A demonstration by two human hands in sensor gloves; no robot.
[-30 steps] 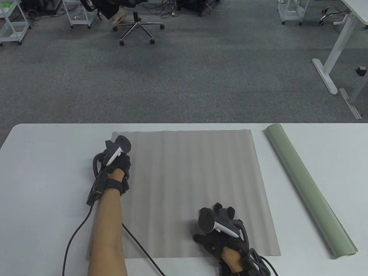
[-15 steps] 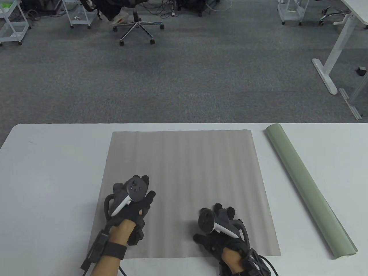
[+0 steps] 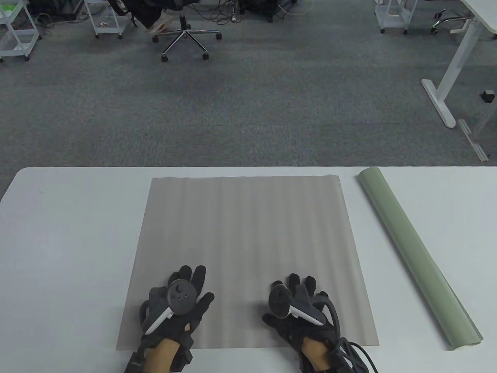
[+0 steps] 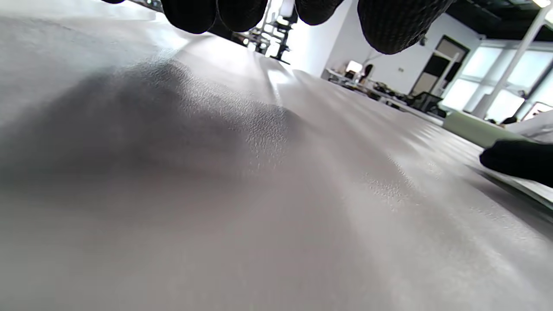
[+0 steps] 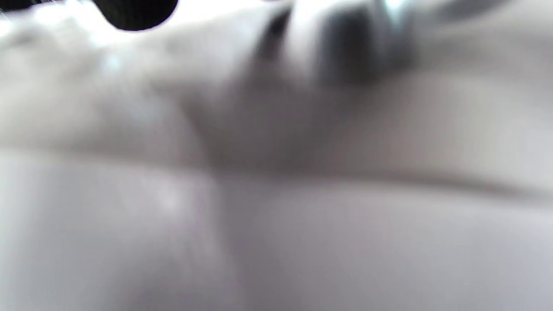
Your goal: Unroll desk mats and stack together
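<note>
A grey desk mat (image 3: 248, 233) lies unrolled and wavy on the white table (image 3: 70, 241). A green desk mat (image 3: 415, 252) lies rolled up to its right. My left hand (image 3: 182, 299) rests flat with spread fingers on the grey mat near its front left part. My right hand (image 3: 299, 307) rests flat on the mat near its front right part. The left wrist view shows the grey mat's textured surface (image 4: 259, 181) close up, with my fingertips (image 4: 397, 26) at the top edge and the green roll (image 4: 475, 127) far off. The right wrist view is blurred grey.
The table's far edge (image 3: 248, 168) borders grey carpet. An office chair (image 3: 186, 35), white carts and a white desk leg (image 3: 442, 97) stand beyond it. Bare table lies left of the grey mat.
My left hand has slid from the mat's far left corner back to its front left part. My right hand has stayed in place on the mat.
</note>
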